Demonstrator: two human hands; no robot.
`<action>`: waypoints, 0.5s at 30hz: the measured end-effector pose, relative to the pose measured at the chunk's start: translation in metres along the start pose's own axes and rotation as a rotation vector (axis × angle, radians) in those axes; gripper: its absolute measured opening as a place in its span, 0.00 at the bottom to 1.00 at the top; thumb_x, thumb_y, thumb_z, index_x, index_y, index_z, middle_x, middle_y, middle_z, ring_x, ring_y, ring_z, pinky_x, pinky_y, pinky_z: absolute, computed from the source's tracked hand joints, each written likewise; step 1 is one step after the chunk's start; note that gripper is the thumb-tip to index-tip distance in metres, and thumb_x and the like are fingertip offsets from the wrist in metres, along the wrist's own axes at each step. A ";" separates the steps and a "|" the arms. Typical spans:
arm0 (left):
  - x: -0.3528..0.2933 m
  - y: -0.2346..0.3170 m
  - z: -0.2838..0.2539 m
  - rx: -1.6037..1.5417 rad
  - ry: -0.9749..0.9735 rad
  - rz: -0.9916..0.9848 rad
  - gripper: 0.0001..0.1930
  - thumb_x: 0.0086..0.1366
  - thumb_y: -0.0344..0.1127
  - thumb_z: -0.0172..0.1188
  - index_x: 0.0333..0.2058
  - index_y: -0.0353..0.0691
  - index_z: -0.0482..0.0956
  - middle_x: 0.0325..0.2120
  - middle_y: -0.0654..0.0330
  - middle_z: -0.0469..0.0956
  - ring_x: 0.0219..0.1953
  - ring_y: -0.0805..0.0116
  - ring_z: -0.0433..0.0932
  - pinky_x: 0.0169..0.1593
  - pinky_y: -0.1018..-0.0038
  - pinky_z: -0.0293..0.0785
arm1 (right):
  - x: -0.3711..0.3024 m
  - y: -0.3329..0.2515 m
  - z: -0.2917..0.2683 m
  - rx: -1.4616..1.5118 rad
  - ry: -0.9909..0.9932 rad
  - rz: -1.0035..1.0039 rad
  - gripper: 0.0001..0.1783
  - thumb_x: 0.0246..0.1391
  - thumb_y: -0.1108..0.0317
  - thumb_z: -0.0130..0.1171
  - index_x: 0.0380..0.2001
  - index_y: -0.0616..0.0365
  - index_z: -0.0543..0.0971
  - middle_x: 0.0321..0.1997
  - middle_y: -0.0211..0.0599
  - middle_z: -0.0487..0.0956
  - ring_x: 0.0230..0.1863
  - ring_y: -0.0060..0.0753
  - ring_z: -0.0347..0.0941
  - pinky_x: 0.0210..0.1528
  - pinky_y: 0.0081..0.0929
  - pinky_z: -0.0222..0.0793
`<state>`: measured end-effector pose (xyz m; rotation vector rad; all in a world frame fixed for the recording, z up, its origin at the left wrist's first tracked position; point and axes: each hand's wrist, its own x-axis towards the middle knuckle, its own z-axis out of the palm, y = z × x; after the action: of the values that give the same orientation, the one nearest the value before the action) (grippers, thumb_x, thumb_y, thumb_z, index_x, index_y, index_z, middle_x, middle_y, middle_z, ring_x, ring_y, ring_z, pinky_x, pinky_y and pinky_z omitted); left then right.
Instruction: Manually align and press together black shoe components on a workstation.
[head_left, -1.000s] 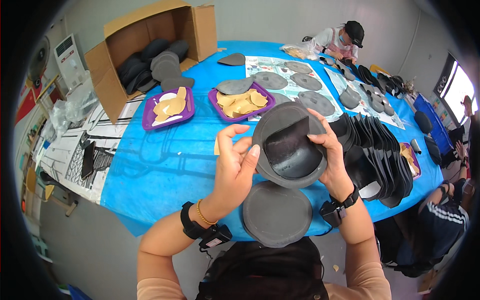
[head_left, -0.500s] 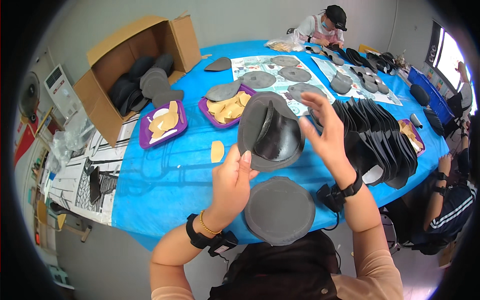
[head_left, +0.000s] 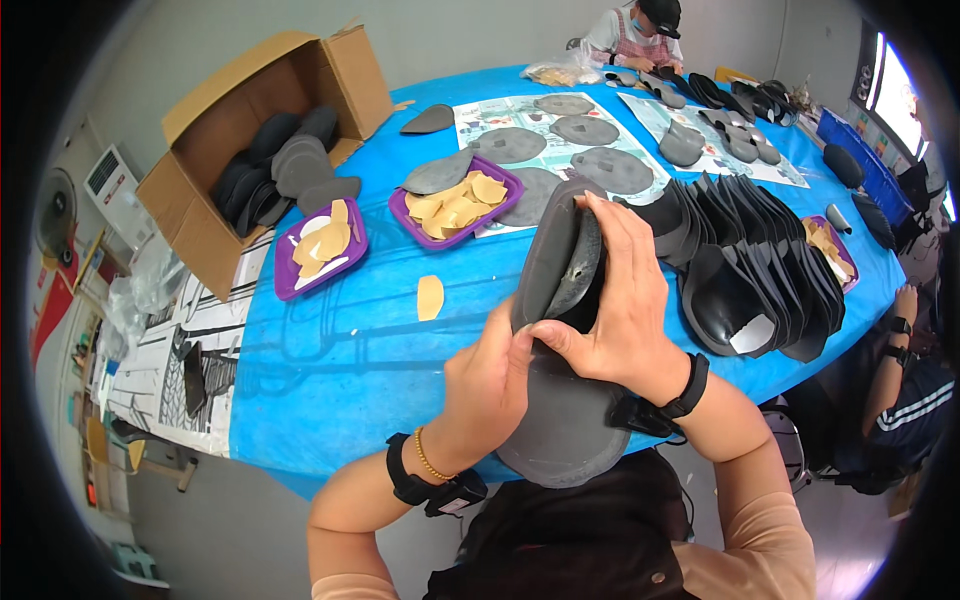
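While both hands are closed on one gray pad, it stands nearly edge-on above the near edge of the table. The left hand grips its lower left edge, the fingers mostly hidden behind; the right hand clasps it from the right, fingers along the top, thumb low beside the left thumb.

Just below lies a gray disc, partly covered by the hands. The pad's upper end overlaps a print sheet, where more gray discs lie. Left of the hands is a tan scrap; beyond it, a purple tray of tan pieces bears a gray piece across its back, and another purple tray sits nearer the carton of dark pads. To the right, a stack of black cups crowds close to the right wrist, with a third tray behind. A co-worker bends over the far end.

Half a second ago the left hand alone held the pad, its pocket facing up, with the right hand lifted clear; now both grip it and it is turned on edge.

Counted: one held pad, one disc below it, one loose scrap, three trays, one carton, five discs on or at the sheet; the cups overlap too much to number.
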<state>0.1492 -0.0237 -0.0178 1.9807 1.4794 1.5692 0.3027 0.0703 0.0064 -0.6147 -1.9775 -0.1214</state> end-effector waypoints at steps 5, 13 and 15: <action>0.002 0.003 -0.003 -0.200 0.011 -0.050 0.18 0.75 0.35 0.45 0.56 0.28 0.69 0.30 0.55 0.81 0.27 0.74 0.79 0.32 0.77 0.76 | -0.002 -0.001 0.000 0.059 -0.006 -0.013 0.54 0.45 0.35 0.62 0.61 0.72 0.62 0.57 0.58 0.67 0.58 0.61 0.64 0.61 0.49 0.61; 0.002 0.008 -0.008 -0.114 0.010 -0.128 0.18 0.76 0.37 0.42 0.51 0.27 0.72 0.27 0.55 0.81 0.24 0.74 0.79 0.29 0.77 0.76 | -0.004 0.002 0.001 0.176 -0.078 -0.060 0.53 0.46 0.40 0.62 0.62 0.75 0.59 0.56 0.59 0.67 0.55 0.59 0.64 0.60 0.48 0.61; 0.004 0.007 -0.009 -0.281 0.003 -0.216 0.19 0.76 0.39 0.41 0.48 0.27 0.73 0.26 0.57 0.81 0.25 0.77 0.78 0.30 0.78 0.76 | -0.004 0.008 0.004 0.240 -0.075 -0.050 0.52 0.47 0.41 0.62 0.62 0.75 0.58 0.56 0.59 0.67 0.56 0.59 0.64 0.60 0.47 0.60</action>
<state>0.1456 -0.0271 -0.0069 1.6088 1.3366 1.5861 0.3047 0.0772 -0.0002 -0.4190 -2.0418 0.1089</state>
